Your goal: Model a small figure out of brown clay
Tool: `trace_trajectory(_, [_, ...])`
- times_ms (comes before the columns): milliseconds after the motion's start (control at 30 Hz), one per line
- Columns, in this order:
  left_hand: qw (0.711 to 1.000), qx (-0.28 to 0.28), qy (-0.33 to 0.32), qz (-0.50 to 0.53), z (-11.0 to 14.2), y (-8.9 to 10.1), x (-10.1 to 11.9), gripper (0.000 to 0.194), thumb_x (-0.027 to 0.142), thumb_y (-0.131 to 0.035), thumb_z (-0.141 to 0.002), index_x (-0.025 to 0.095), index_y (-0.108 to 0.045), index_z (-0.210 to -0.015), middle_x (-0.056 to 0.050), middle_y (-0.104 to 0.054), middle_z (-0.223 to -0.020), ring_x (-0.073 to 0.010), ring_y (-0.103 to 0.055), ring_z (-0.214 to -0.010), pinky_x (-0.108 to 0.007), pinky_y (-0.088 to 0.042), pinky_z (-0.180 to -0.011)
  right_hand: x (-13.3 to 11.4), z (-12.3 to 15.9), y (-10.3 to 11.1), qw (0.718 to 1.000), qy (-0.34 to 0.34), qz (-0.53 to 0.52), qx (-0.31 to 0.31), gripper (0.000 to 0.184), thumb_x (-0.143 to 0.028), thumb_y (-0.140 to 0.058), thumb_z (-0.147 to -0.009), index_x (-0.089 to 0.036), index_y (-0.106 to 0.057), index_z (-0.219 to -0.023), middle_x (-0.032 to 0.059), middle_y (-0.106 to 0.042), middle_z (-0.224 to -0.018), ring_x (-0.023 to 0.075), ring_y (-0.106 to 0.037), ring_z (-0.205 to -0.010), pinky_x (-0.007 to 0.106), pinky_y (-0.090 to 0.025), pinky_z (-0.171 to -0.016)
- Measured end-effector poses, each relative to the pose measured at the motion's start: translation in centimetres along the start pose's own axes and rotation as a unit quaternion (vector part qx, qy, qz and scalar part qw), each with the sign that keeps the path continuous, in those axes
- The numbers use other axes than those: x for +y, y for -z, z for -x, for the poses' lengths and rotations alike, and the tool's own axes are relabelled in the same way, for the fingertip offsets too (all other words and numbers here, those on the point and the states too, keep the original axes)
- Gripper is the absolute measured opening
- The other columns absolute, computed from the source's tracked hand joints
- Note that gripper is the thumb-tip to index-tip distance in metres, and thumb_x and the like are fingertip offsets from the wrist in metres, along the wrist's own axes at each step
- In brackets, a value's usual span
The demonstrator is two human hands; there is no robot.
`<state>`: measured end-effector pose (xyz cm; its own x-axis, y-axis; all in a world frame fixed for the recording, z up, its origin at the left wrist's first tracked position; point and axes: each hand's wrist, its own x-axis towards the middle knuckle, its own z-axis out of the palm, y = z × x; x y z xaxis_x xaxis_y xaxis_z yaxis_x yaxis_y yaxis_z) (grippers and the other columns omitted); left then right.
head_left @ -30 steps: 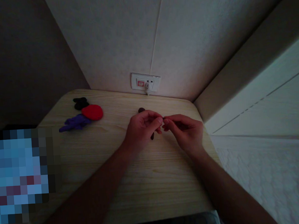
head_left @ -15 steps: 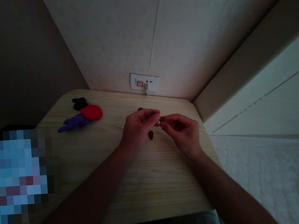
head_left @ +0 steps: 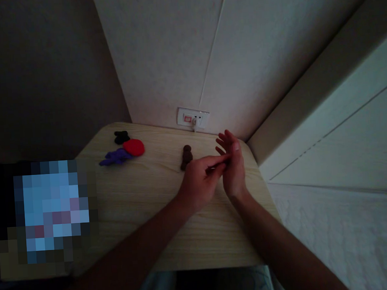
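Observation:
My left hand [head_left: 200, 182] reaches right over the light wooden table [head_left: 144, 200], its fingers held together and pressed against the palm of my right hand [head_left: 233, 166]. My right hand stands on edge, palm facing left, fingers stretched up and slightly apart. Whatever lies between fingers and palm is hidden. A small brown clay figure [head_left: 186, 156] lies on the table just left of both hands, touched by neither.
At the table's far left lie a red clay disc [head_left: 133, 147], a purple clay shape [head_left: 115, 157] and a black clay bit [head_left: 121, 136]. A wall socket [head_left: 192, 118] with a plug sits behind the table. A white quilted surface [head_left: 332, 224] borders the right edge.
The two-handed fingertip pinch has ended: my right hand has turned upright and spread, and my left fingers now press into its palm. The view has shifted, and the brown figure now shows fully.

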<state>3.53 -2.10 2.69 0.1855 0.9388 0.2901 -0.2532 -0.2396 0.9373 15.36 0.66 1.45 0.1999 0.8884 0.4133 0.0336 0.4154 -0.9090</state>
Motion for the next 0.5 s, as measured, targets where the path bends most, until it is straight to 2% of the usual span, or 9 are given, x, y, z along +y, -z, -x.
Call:
trace_trajectory(100, [0.998, 0.006, 0.009, 0.058, 1.5, -2.0, 1.5, 0.034, 0.033, -0.066, -0.096, 0.019, -0.085, -0.120, -0.012, -0.080, -0.133, -0.0328, -0.071, -0.131, -0.048, -0.049, -0.121, -0.5, -0.3, -0.5, 0.999, -0.001, -0.027, 0.024, 0.067, -0.071, -0.037, -0.106, -0.025, -0.060, -0.149, 0.0151, -0.061, -0.157, 0.0320, -0.060, -0.144, 0.062, -0.042, -0.124])
trace_trajectory(200, [0.985, 0.025, 0.033, 0.165, 1.8, -3.8, 2.2, 0.043, 0.042, -0.061, -0.100, 0.020, -0.081, -0.130, -0.011, -0.069, -0.152, -0.0328, -0.053, -0.154, -0.049, -0.032, -0.134, -1.3, 0.1, -0.7, 1.000, 0.020, -0.018, -0.001, 0.071, -0.073, -0.031, -0.106, -0.028, -0.056, -0.155, 0.0114, -0.051, -0.169, 0.0297, -0.044, -0.160, 0.060, -0.030, -0.133])
trace_trajectory(300, [0.976, 0.098, 0.032, 0.192, -0.1, -4.3, 2.3, 0.045, 0.047, -0.059, -0.102, 0.023, -0.077, -0.136, -0.006, -0.057, -0.166, -0.0270, -0.034, -0.166, -0.042, -0.019, -0.139, -2.8, 2.0, -1.2, 0.997, 0.016, -0.004, -0.081, 0.075, -0.074, -0.033, -0.107, -0.029, -0.045, -0.165, 0.0057, -0.032, -0.181, 0.0234, -0.020, -0.171, 0.051, -0.009, -0.141])
trace_trajectory(333, [0.969, 0.113, 0.039, 0.215, -1.1, -4.2, 2.4, 0.045, 0.048, -0.055, -0.104, 0.024, -0.076, -0.136, -0.005, -0.055, -0.168, -0.0254, -0.032, -0.167, -0.041, -0.020, -0.139, -3.5, 2.9, -1.5, 0.995, 0.004, -0.009, -0.102, 0.076, -0.074, -0.029, -0.108, -0.029, -0.041, -0.167, 0.0041, -0.030, -0.182, 0.0219, -0.016, -0.172, 0.050, -0.007, -0.142])
trace_trajectory(400, [0.958, 0.144, 0.042, 0.245, -3.1, -3.5, 2.9, 0.044, 0.049, -0.054, -0.104, 0.023, -0.076, -0.132, -0.007, -0.057, -0.166, -0.0246, -0.035, -0.166, -0.038, -0.024, -0.137, -5.1, 4.7, -2.1, 0.989, -0.001, -0.016, -0.150, 0.074, -0.071, -0.020, -0.110, -0.030, -0.035, -0.171, 0.0024, -0.028, -0.183, 0.0206, -0.014, -0.173, 0.051, -0.007, -0.142])
trace_trajectory(500, [0.949, 0.167, 0.045, 0.265, -4.8, -3.0, 3.8, 0.045, 0.051, -0.060, -0.101, 0.018, -0.076, -0.127, -0.014, -0.059, -0.163, -0.0285, -0.041, -0.162, -0.042, -0.023, -0.137, -6.9, 5.9, -2.6, 0.980, 0.028, 0.034, -0.193, 0.069, -0.066, -0.025, -0.112, -0.033, -0.032, -0.172, 0.0006, -0.029, -0.183, 0.0191, -0.009, -0.173, 0.051, -0.008, -0.142])
